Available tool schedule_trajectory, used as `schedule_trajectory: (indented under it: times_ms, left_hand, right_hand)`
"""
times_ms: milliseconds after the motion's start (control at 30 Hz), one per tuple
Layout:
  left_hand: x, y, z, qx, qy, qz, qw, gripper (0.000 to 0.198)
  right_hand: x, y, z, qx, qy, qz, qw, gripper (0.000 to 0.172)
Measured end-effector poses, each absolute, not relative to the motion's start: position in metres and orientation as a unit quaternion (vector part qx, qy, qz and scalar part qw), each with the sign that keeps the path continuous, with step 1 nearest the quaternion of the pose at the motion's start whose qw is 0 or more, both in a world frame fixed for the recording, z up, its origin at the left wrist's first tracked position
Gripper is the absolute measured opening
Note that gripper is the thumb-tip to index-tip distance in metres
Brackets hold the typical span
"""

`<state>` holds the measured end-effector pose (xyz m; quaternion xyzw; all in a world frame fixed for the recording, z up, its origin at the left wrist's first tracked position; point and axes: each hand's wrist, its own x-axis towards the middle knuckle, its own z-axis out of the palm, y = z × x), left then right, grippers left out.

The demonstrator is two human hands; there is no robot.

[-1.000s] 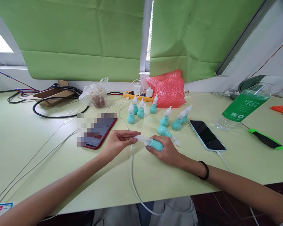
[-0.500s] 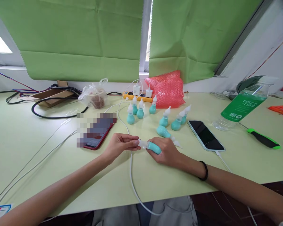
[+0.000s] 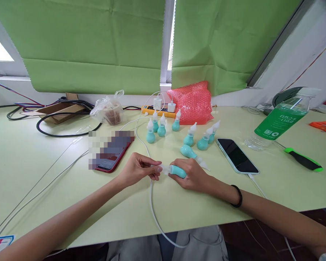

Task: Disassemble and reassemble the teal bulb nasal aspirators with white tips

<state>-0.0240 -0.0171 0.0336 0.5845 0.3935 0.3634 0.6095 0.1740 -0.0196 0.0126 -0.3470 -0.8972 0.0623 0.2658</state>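
Note:
My right hand [image 3: 193, 174] grips a teal bulb aspirator [image 3: 177, 171] lying sideways just above the table. My left hand [image 3: 138, 169] pinches its clear nozzle tip [image 3: 163, 168] with closed fingers. Another teal aspirator [image 3: 188, 152] lies on its side just behind my right hand. Several more stand upright in a loose row [image 3: 163, 129] further back. A white cable [image 3: 151, 192] runs under my hands toward the table edge.
A red phone [image 3: 112, 152] lies left of my hands, a light blue phone [image 3: 237, 156] on a cable to the right. A tipped water bottle [image 3: 281, 119], a green-handled screwdriver [image 3: 302, 160], pink bubble wrap [image 3: 192, 102], a plastic bag [image 3: 108, 108] and black cables [image 3: 59, 123] sit around.
My left hand's fingers have curled in from loosely extended to a tight pinch on the nozzle. My right hand has shifted slightly nearer with the bulb.

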Motion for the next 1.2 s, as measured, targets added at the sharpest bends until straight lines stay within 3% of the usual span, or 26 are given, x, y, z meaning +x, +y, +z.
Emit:
schedule_trajectory:
  times_ms: [433,933,1200]
  left_hand:
    - [-0.02,-0.019,0.027,0.571,0.359,0.367,0.64,0.022]
    - [-0.017,-0.022,0.025,0.603,0.388,0.386,0.581,0.025]
    - [-0.019,-0.024,0.024,0.607,0.376,0.366,0.597,0.027]
  right_hand:
    - [0.172,-0.023,0.013,-0.361,-0.881,0.151,0.266,0.008]
    - [0.166,-0.027,0.014,-0.365,-0.864,0.166,0.304,0.011]
    - [0.17,-0.025,0.02,-0.365,-0.86,0.252,0.254,0.01]
